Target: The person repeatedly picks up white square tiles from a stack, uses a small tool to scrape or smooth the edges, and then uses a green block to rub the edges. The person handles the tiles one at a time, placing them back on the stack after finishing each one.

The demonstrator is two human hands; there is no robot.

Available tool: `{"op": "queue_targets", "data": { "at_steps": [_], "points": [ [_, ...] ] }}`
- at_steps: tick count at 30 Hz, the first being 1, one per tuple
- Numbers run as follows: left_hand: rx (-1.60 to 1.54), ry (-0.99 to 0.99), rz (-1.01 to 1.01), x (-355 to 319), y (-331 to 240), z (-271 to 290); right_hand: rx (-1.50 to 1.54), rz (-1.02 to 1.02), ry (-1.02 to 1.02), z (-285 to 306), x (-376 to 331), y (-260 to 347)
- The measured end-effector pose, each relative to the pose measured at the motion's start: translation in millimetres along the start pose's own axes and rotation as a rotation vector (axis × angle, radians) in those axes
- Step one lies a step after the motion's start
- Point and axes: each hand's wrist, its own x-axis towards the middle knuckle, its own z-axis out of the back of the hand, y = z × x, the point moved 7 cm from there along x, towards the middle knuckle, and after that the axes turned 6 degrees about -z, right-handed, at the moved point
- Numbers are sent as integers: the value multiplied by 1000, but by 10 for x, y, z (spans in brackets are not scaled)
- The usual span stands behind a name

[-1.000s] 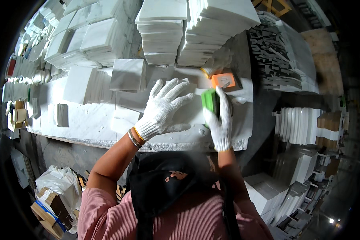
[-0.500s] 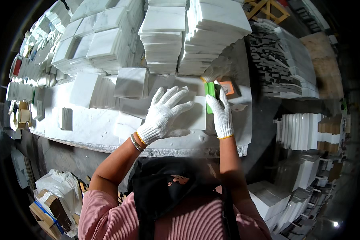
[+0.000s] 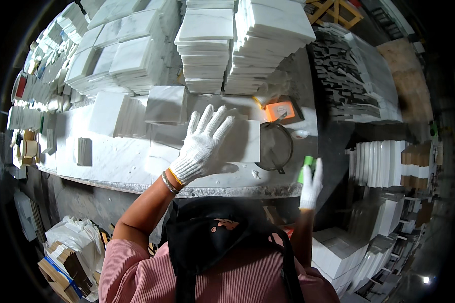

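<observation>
A white marble tile [image 3: 245,144] lies flat on the work table in front of me. My left hand [image 3: 205,139], in a white knitted glove, rests with spread fingers over the left part of this tile; whether it presses down I cannot tell. Off at the table's right front edge, my gloved right hand [image 3: 312,187] grips a green rectangular block [image 3: 306,169]. Part of the block is hidden by the fingers. Between the tile and that hand sits a round, shallow dark dish [image 3: 286,147], with a thin flat metal tool [image 3: 279,119] lying across it.
An orange box [image 3: 273,112] lies behind the dish. Tall stacks of marble tiles [image 3: 205,55] line the table's far side. A short tile stack [image 3: 166,103] and leaning tiles [image 3: 108,113] stand left of my left hand. White slabs [image 3: 376,164] stand upright beyond the table's right.
My right hand has moved from the tile's right edge toward me and to the right, taking the green block along and uncovering the dish. My left hand has shifted slightly, still spread over the tile.
</observation>
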Motion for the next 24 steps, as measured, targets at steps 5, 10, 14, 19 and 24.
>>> {"op": "queue_targets", "data": {
  "at_steps": [5, 10, 14, 19, 24],
  "points": [
    [-24, -67, -48, -16, 27, 7, -497, 298, -201, -20, -140, 501],
    [-46, -126, -82, 1, 49, -13, 355, 267, 448, -513, -336, 1481],
    [-84, -209, -131, -13, 100, -40, 100, 486, 484, -1029, -125, 1808],
    [-91, -232, -148, -15, 82, -18, 314, 408, 295, -1375, 460, 1745],
    [-100, -234, -136, -60, 100, -3, 616, 61, 425, -1432, 521, 1634]
  ]
}}
